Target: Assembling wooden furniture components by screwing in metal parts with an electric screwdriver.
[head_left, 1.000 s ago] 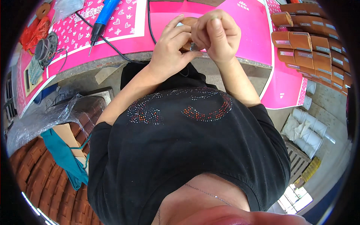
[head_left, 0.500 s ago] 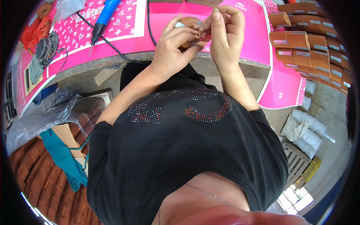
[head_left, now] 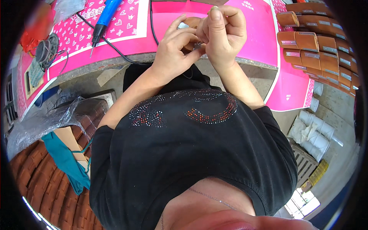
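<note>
Over the near edge of the pink-covered table, my left hand (head_left: pixel 177 45) is closed round a brown rounded piece (head_left: pixel 193 22), which looks like wood. Most of that piece lies hidden behind my fingers. A small shiny metal bit shows by my left thumb and fingertips. Close against it on the right, my right hand (head_left: pixel 223 34) is raised with its fingers curled in and thumb up. Whatever its fingertips may grip is out of sight.
A blue electric screwdriver (head_left: pixel 103 25) with a black cord lies left of my hands. Brown blocks with metal plates (head_left: pixel 306 40) stand in rows at the right. Clear plastic bags (head_left: pixel 69 8) and a grey coil (head_left: pixel 46 50) sit at the left. White buckets (head_left: pixel 316 140) stand on the floor.
My right hand has moved slightly left and closer to my left hand, and its fingers have turned inward. My left hand stays almost in place round the brown piece.
</note>
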Action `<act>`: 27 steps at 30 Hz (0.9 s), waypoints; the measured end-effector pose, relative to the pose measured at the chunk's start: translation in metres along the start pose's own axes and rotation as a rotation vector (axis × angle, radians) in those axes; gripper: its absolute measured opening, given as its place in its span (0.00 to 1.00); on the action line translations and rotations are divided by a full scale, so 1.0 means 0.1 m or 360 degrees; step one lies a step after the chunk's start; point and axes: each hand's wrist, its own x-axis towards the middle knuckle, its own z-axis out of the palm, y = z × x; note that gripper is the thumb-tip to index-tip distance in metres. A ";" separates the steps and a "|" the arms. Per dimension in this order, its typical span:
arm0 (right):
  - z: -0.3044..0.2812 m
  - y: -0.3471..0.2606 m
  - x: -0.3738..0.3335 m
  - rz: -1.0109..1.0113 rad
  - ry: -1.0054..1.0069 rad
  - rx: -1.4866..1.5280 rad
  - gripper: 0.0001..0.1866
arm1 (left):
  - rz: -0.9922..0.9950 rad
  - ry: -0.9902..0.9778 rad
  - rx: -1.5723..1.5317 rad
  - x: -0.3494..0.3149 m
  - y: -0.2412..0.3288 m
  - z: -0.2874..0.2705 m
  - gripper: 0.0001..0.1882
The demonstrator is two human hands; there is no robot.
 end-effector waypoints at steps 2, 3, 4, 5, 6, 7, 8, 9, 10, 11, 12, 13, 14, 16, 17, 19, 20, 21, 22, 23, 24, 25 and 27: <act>-0.01 0.00 0.00 -0.0016 -0.0045 0.0052 0.02 | -0.0011 0.0002 -0.0025 -0.01 0.00 0.00 0.10; -0.03 0.00 0.00 -0.0018 -0.0087 0.0079 0.02 | -0.0011 0.0008 -0.0016 0.00 0.00 0.00 0.10; -0.05 0.00 0.00 -0.0020 -0.0130 0.0106 0.02 | -0.0012 0.0015 -0.0007 -0.01 0.01 0.00 0.10; -0.07 0.01 0.00 -0.0023 -0.0173 0.0133 0.03 | -0.0014 0.0022 0.0003 -0.01 0.01 0.00 0.10; -0.08 0.01 0.00 -0.0017 -0.0193 0.0142 0.03 | -0.0010 0.0018 0.0004 -0.01 0.01 0.01 0.10; -0.10 0.00 0.00 -0.0010 -0.0213 0.0152 0.03 | -0.0007 0.0015 0.0007 0.00 0.01 0.01 0.10; -0.10 0.00 0.00 -0.0003 -0.0235 0.0163 0.03 | -0.0005 0.0014 0.0010 0.00 0.00 0.01 0.10; -0.11 -0.01 0.00 -0.0008 -0.0258 0.0154 0.03 | -0.0006 0.0018 0.0020 -0.01 0.00 0.02 0.10; -0.12 -0.01 0.00 -0.0012 -0.0282 0.0146 0.03 | -0.0008 0.0023 0.0031 -0.01 -0.01 0.02 0.10; -0.12 -0.02 0.01 -0.0015 -0.0306 0.0138 0.03 | -0.0011 0.0028 0.0043 -0.01 -0.01 0.02 0.10; -0.12 -0.03 0.01 -0.0016 -0.0323 0.0124 0.03 | -0.0007 0.0007 0.0037 0.00 -0.01 0.01 0.10; -0.12 -0.03 0.01 -0.0017 -0.0340 0.0109 0.03 | -0.0004 -0.0013 0.0031 0.00 -0.01 0.01 0.10; -0.12 -0.04 0.02 -0.0018 -0.0357 0.0094 0.03 | -0.0001 -0.0034 0.0025 0.02 -0.02 0.00 0.10; -0.08 -0.03 0.01 -0.0093 -0.0308 0.0009 0.03 | -0.0062 -0.0065 -0.0002 0.01 -0.06 0.01 0.11; -0.07 -0.03 0.00 -0.0131 -0.0282 -0.0035 0.03 | -0.0092 -0.0081 -0.0016 0.01 -0.07 0.01 0.11; -0.03 -0.10 -0.02 -0.0204 -0.0121 -0.0237 0.03 | -0.0015 -0.0101 0.0070 0.03 -0.05 -0.02 0.12; -0.02 -0.12 -0.01 -0.0240 -0.0037 -0.0339 0.03 | 0.0025 -0.0113 0.0113 0.05 -0.04 -0.03 0.13; -0.04 -0.16 0.02 -0.0283 0.0023 -0.0212 0.03 | 0.0034 -0.0113 0.0156 0.04 -0.04 -0.02 0.14; -0.09 -0.21 0.06 -0.0325 0.0084 -0.0085 0.03 | 0.0044 -0.0113 0.0199 0.03 -0.03 -0.01 0.14; -0.17 -0.25 0.09 -0.0367 0.0144 0.0043 0.03 | 0.0054 -0.0113 0.0242 0.02 -0.02 0.00 0.15; -0.28 -0.26 0.14 -0.0373 0.0163 0.0050 0.03 | 0.0049 -0.0129 0.0291 0.03 0.00 0.02 0.16; -0.35 -0.27 0.20 -0.0378 0.0181 0.0058 0.04 | 0.0100 -0.0138 0.0349 0.03 -0.01 0.03 0.16; -0.41 -0.33 0.19 -0.0221 0.0390 0.0021 0.05 | 0.0206 -0.0153 0.0464 0.03 -0.05 0.05 0.16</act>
